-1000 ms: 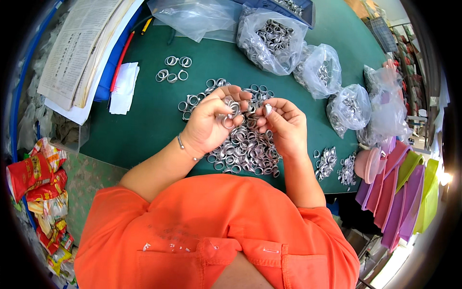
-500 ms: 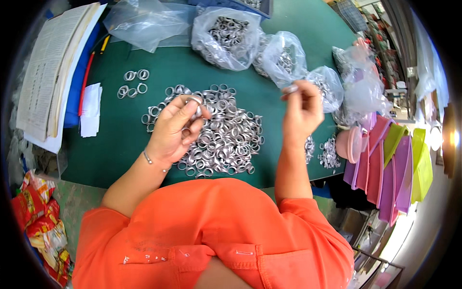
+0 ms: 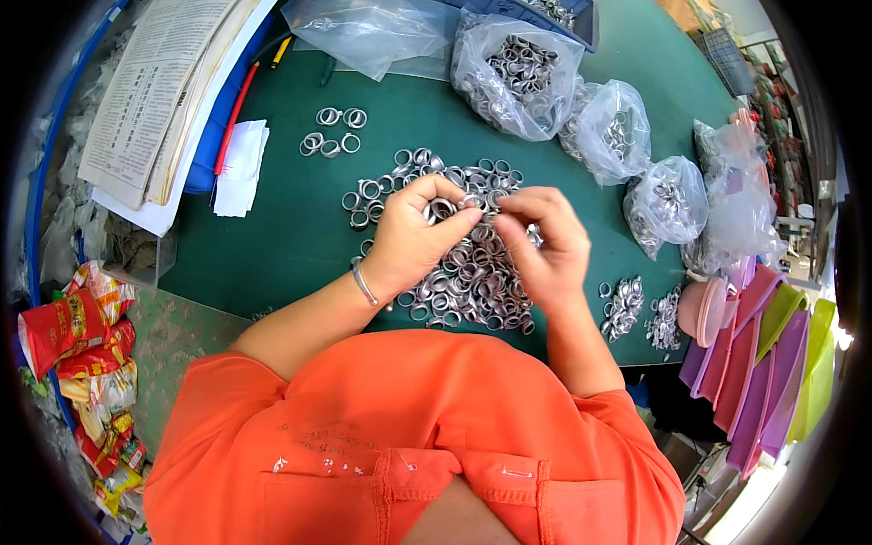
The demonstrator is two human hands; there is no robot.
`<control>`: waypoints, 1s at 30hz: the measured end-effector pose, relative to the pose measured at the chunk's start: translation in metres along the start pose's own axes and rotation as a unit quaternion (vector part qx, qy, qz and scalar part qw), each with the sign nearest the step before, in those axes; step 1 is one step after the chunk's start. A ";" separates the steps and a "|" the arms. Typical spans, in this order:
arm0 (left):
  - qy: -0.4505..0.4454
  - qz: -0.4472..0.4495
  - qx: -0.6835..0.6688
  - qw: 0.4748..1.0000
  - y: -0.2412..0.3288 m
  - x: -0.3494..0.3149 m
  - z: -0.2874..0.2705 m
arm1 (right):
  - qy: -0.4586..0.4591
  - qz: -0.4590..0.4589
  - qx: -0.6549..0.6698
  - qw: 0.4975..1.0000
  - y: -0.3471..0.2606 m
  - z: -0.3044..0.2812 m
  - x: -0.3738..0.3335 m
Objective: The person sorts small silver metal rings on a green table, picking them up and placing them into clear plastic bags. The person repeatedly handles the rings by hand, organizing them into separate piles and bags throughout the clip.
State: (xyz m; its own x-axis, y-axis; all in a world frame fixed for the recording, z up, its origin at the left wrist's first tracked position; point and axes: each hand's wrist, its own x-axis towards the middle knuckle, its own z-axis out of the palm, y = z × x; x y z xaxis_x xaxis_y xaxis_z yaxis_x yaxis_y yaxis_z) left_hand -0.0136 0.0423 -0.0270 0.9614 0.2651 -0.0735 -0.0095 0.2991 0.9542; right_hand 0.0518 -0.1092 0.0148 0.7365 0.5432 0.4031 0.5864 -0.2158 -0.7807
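A silver metal ring is pinched between thumb and forefinger of my left hand, above a pile of similar rings on the green tabletop. My right hand is close beside it, its curled fingers and thumb drawn together near the held ring. What the right fingertips grip, if anything, is too small to make out. Several rings lie in a small group apart, left of the pile.
Clear plastic bags of rings stand along the far and right side, near a blue tray. Small metal pieces lie at right, beside a pink tub and colored bins. An open book and red pen are at left.
My right hand has come in from the right, from near the bags, to meet my left hand over the pile. The whole view has shifted, with the table now further right.
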 end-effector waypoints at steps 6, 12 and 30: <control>-0.009 0.136 0.131 0.982 0.003 0.000 0.001 | -0.026 -0.013 0.021 0.999 0.009 0.011 0.005; -0.071 -0.090 -0.169 0.979 0.007 -0.001 -0.001 | -0.045 0.300 0.265 0.915 0.004 0.006 -0.002; -0.070 -0.139 -0.247 0.957 0.010 0.006 -0.002 | 0.023 0.280 0.336 0.899 0.010 -0.011 -0.005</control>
State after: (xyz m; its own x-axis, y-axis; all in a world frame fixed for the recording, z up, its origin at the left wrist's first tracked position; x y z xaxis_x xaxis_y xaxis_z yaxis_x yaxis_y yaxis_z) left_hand -0.0089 0.0490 -0.0187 0.9730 -0.0027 -0.2309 0.1558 0.7456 0.6480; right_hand 0.0578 -0.1234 0.0099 0.8749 0.4648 -0.1357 -0.2051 0.1020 -0.9734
